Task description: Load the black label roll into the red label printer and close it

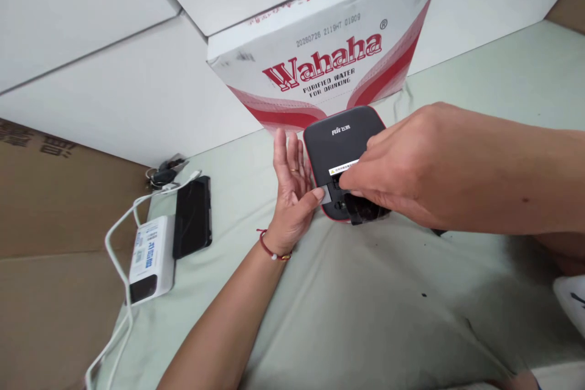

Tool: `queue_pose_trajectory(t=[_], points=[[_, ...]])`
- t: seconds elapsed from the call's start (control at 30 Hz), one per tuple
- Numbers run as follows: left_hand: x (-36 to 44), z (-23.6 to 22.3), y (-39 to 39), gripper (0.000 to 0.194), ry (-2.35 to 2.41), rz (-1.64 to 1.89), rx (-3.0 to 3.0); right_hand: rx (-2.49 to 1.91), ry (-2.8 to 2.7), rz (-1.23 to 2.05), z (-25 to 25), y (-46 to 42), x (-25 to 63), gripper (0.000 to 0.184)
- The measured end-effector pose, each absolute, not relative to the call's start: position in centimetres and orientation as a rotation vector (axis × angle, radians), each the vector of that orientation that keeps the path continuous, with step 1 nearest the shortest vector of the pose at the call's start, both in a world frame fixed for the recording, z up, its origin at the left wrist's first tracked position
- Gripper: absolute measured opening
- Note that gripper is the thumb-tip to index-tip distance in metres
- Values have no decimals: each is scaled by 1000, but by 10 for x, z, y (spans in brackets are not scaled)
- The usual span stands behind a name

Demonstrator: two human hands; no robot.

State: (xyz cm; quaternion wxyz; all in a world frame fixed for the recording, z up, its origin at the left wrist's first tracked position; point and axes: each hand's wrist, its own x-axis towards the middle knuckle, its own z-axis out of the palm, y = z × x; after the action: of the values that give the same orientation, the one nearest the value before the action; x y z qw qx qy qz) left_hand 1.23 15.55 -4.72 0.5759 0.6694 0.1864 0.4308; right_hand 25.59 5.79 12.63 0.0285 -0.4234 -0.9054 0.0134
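Note:
A black square device point(340, 146) with rounded corners and a red rim leans in front of the Wahaha box. White lettering and a white warning label mark its face. My left hand point(295, 186) is at its left side, fingers stretched along the edge and thumb pressed on a grey tab point(326, 194) at the lower part. Over the device's lower right, my right hand point(397, 173) is closed, its fingertips pinched at a small recess. A glossy black piece point(364, 208) shows below those fingers; whether they hold it is hidden.
Behind stands a white and red Wahaha carton point(320, 61). To the left lie a dark phone point(194, 216), a white power bank point(153, 256) and a looping white cable point(112, 237). Brown cardboard point(59, 207) borders the pale green cloth point(365, 317).

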Motion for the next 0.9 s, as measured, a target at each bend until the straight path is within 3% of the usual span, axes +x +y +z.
queue_pose_trajectory(t=[0.17, 0.4, 0.77, 0.9], points=[[11, -57, 159, 119, 430, 993, 1629, -1469, -2956, 96, 140, 70, 243, 19], [14, -66, 157, 103, 385, 1001, 1628, -1987, -2542, 341, 116, 111, 244, 33], [17, -64, 155, 86, 360, 1005, 1618, -2020, -2603, 378, 108, 125, 246, 46], [17, -62, 153, 78, 391, 1033, 1653, -1800, -2473, 451, 132, 111, 260, 39]])
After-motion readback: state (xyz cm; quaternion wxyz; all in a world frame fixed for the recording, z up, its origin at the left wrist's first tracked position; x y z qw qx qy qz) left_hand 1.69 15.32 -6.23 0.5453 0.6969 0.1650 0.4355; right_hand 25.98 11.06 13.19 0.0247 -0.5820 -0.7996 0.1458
